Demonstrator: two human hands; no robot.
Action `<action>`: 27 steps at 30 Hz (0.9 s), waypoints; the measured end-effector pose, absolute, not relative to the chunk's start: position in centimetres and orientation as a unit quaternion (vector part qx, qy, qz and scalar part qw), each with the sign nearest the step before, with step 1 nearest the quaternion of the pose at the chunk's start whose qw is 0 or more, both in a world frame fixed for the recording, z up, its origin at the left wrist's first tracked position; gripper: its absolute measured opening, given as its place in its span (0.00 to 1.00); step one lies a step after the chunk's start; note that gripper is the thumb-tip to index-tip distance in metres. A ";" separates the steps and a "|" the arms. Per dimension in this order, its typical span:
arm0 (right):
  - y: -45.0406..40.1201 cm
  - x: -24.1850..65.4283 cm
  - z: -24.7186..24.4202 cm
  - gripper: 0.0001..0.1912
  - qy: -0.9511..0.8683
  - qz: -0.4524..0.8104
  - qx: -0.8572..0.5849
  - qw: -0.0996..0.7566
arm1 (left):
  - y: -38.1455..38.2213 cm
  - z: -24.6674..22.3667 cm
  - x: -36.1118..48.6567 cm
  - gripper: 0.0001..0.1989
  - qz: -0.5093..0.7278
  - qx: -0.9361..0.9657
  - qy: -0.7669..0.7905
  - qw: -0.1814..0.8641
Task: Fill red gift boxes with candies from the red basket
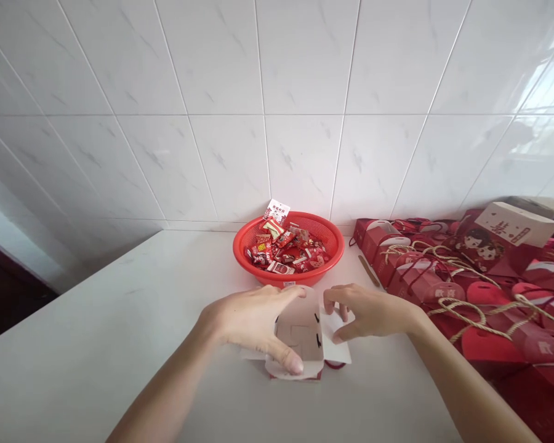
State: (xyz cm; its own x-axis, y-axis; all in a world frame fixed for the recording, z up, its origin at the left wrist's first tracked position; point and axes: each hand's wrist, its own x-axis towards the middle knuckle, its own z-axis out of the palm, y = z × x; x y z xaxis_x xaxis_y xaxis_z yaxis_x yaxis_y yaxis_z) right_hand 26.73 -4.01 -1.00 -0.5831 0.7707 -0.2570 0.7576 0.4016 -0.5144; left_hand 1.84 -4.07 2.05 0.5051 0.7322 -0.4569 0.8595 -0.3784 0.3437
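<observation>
In front of me on the white table lies a small gift box (300, 335), its white inside facing up and its flaps folded outward. Two black slits show along its right inner edge. My left hand (258, 323) spans the box's left side, thumb stretched over the near flap and fingers toward the far flap. Over the right flap (337, 351) is my right hand (367, 311), fingers bent and thumb apart from them; whether it touches the flap I cannot tell. A bit of dark red cord (335, 365) peeks out beneath that flap.
A red plastic basket (242, 255) of wrapped sweets (281, 249) stands behind the box against the tiled wall (305, 166). Many red gift boxes (443, 289) with rope handles crowd the right side. A thin brown strip (368, 271) lies beside them. The white table (133, 326) extends left.
</observation>
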 end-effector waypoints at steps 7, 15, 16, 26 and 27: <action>0.3 26.1 0.1 0.04 -0.827 0.284 -0.419 0.246 | -4.6 1.6 2.5 0.52 -0.082 0.827 0.497 0.249; 7.2 23.3 -3.1 0.10 -0.799 0.191 -0.545 0.168 | -4.0 1.5 2.3 0.32 -0.067 0.849 0.466 0.241; 7.7 23.0 -3.3 0.15 -0.797 0.184 -0.558 0.139 | -3.7 1.4 2.2 0.27 -0.064 0.854 0.454 0.247; 9.9 21.3 -3.9 0.09 -0.794 0.174 -0.579 0.053 | 1.8 2.1 -0.8 0.14 0.208 0.833 0.406 0.313; 9.9 21.4 -4.0 0.08 -0.794 0.182 -0.578 0.057 | 3.1 2.0 -1.2 0.15 0.216 0.825 0.419 0.311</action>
